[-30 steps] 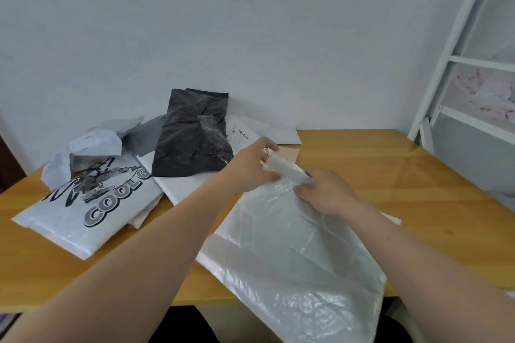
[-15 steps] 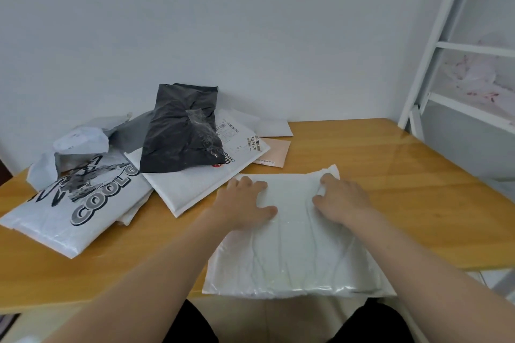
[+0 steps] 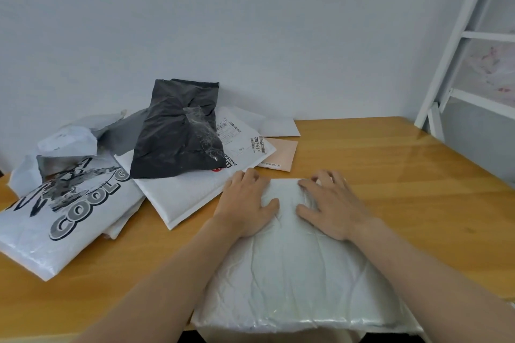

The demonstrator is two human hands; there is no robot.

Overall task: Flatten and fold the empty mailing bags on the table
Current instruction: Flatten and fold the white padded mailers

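Both hands flat on the white mailing bag (image 3: 295,273) at the desk (image 3: 404,203) front edge: left hand (image 3: 245,209) & right hand (image 3: 331,209), fingers spread, press its far end; long axis runs toward the person, overhanging nr edge.

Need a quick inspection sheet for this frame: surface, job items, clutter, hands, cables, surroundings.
Surface: wooden table, glossy, against a pale wall.
Job's things: translucent white mailing bag lying flat at the near edge, wrinkled. Printed bag, black bag and white padded mailer piled unfolded at the left.
Clutter: pink envelope and small white envelope behind the pile.
Hands: left hand and right hand both press on the translucent bag's far end, the right hand's fingers somewhat bent.
Cables: nothing seen.
Surroundings: white metal frame at the right.
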